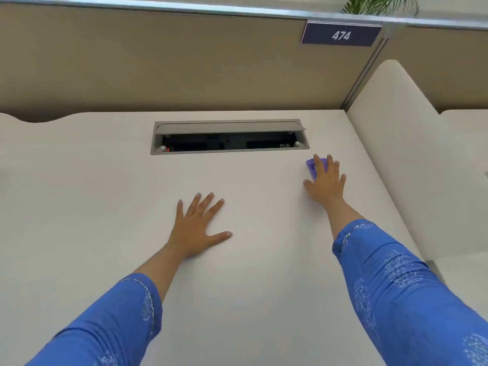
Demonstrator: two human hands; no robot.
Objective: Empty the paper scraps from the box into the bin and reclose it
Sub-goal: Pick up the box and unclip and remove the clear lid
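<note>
**Right hand over the purple box at the desk's far right**

I see the small purple box (311,167) on the white desk (105,207), at about two o'clock from the middle of the desktop, just below the right end of the cable tray. Most of it is hidden, so I cannot tell whether it is shut or what is inside it.

My right hand (325,180) lies over the box with the fingers spread and extended, palm down. The fingers are not curled around it; I cannot tell whether they press on it or only cover it.

My left hand (196,228) rests flat on the bare desk near the centre, at about eight o'clock from the box and well apart from it, fingers splayed wide and holding nothing. Both arms wear blue patterned sleeves (396,281).

At twelve o'clock, the recessed cable tray (229,137) sits with its grey lid tilted up; inside I make out dark fittings and a small red light at its left end.

Beyond it stands a tan partition (158,62) carrying a dark plate (341,35) reading 474, with green leaves (380,5) above at one o'clock.
</note>
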